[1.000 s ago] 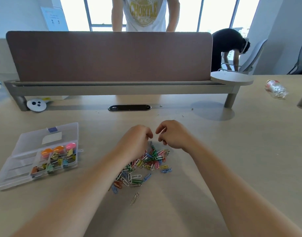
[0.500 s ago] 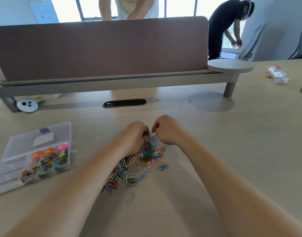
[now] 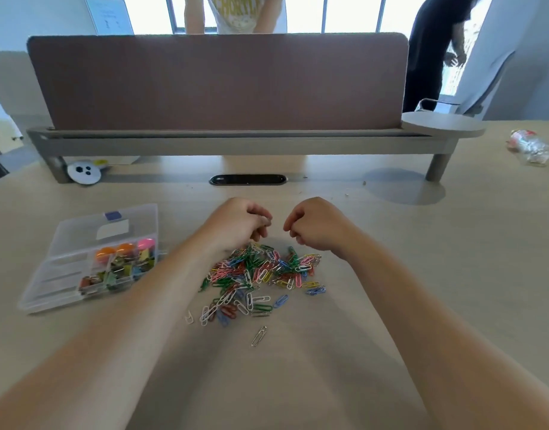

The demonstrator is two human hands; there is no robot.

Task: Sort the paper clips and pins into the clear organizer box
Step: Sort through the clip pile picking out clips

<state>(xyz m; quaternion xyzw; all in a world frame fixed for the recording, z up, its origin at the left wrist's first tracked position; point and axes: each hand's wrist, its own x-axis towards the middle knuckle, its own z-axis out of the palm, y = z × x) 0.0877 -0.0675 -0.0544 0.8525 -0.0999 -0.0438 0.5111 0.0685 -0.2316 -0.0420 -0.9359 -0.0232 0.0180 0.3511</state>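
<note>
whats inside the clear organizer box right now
The organizer box holds two orange round pieces and a pink round piece in its far right cells, with small coloured clips in the cells nearer. Its left cells look bare; anything beneath the clips is covered.

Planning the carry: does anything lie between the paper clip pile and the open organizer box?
No object does. Bare table parts the paper clip pile from the organizer box; only the person's own left forearm crosses that stretch.
</note>
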